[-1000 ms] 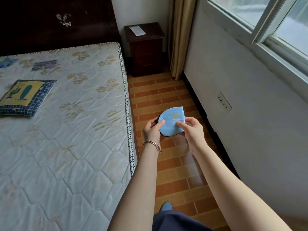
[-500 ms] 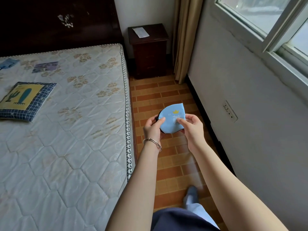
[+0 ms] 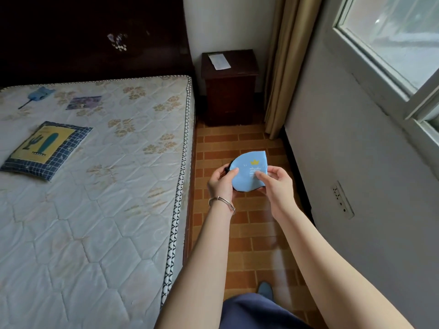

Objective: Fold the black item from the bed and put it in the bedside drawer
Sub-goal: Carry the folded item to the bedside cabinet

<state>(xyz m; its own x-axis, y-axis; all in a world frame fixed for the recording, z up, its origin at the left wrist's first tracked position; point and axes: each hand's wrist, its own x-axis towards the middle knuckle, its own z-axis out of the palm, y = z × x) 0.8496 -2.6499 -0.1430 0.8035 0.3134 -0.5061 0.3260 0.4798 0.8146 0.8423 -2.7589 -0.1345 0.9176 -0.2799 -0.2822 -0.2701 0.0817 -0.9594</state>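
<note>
Bed (image 3: 95, 186) at left, dark bedside cabinet (image 3: 229, 91) straight ahead past the floor, drawer shut. Folded item (image 3: 249, 172), blue face showing with black edge, held mid-air between both, well short of cabinet. Left hand (image 3: 222, 184) and right hand (image 3: 276, 184) pinching opposite sides, equally near.

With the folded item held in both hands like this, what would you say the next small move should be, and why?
Probably carry it forward to the nightstand. The item, blue face showing with a black edge, already looks folded and is pinched between the left hand and right hand over the floor, beside the bed. The nightstand stands ahead in the corner, out of reach, its front shut as far as I can tell.
</note>
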